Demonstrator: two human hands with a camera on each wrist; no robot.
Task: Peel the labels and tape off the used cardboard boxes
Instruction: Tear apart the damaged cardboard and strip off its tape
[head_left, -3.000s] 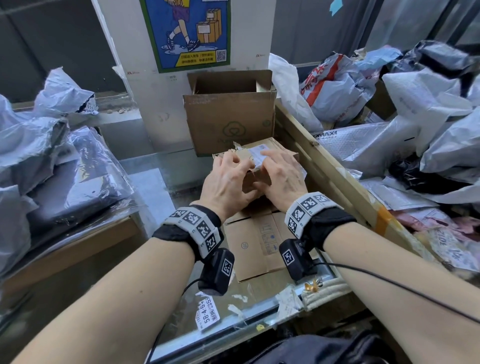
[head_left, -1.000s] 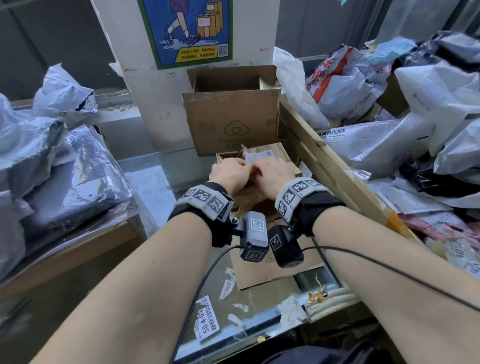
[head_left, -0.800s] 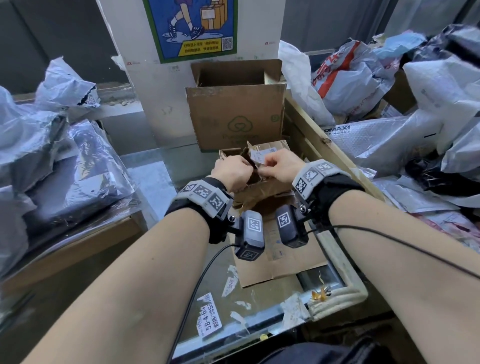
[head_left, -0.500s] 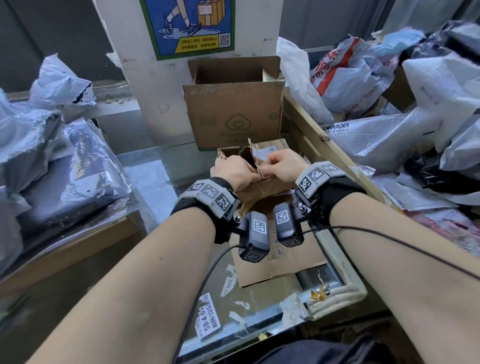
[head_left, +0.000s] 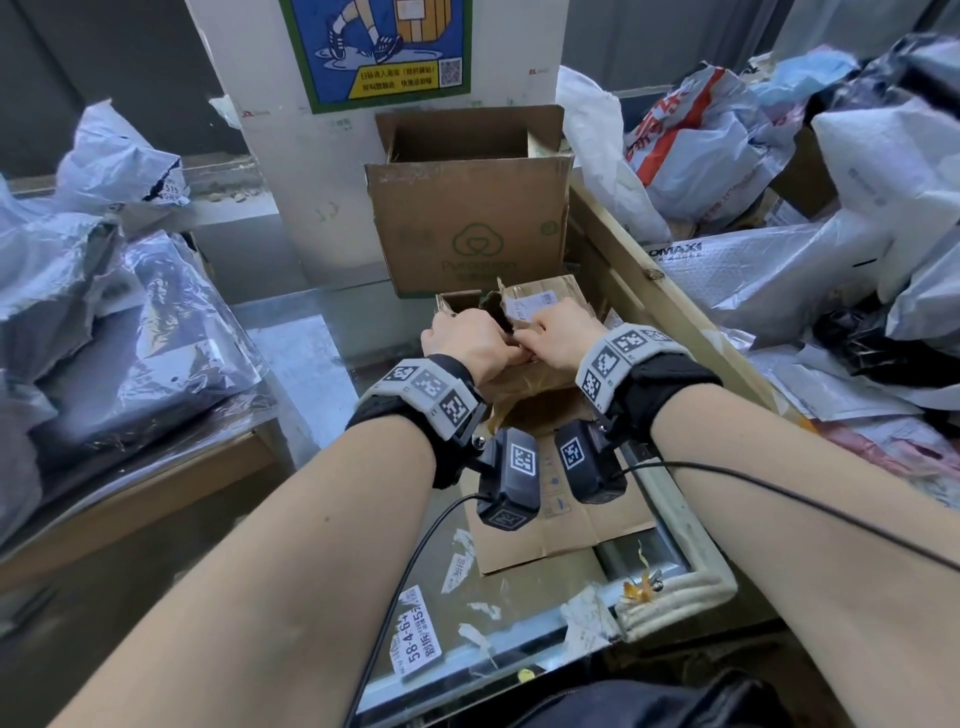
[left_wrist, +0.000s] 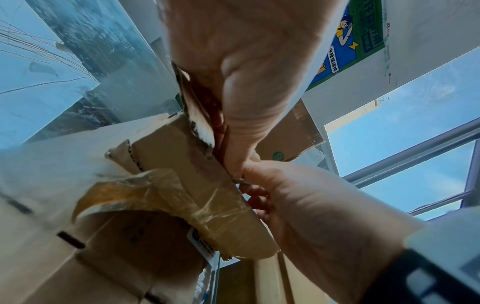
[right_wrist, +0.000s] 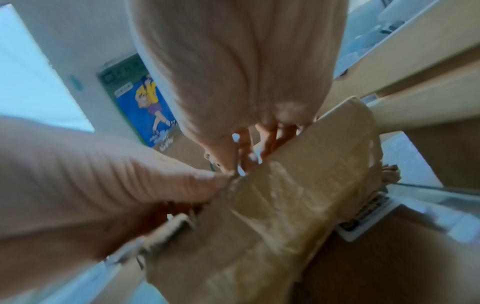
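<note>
A small torn cardboard box (head_left: 550, 296) with a white label (head_left: 532, 306) is held up over the glass table between both hands. My left hand (head_left: 470, 340) grips the box's left flap (left_wrist: 194, 107), thumb and fingers curled round it. My right hand (head_left: 558, 332) pinches the top edge of the right flap (right_wrist: 298, 164). The thumbs of the two hands nearly touch. Wrinkled clear tape (left_wrist: 161, 193) clings to the box's near side, also seen as glossy tape (right_wrist: 280, 197) in the right wrist view. The fingertips are hidden in the head view.
A bigger open box (head_left: 467, 218) stands behind, against a white pillar. Flattened cardboard (head_left: 576, 519) lies under the wrists. Peeled label scraps (head_left: 415, 639) litter the glass. Grey courier bags (head_left: 130, 338) pile up on the left, more bags (head_left: 779, 270) behind a wooden rail (head_left: 639, 280) on the right.
Three seconds ago both hands lay flat on the box. Since then the fingers curled onto its flaps, the box tilted up and its top opened. Little has moved in the last half second.
</note>
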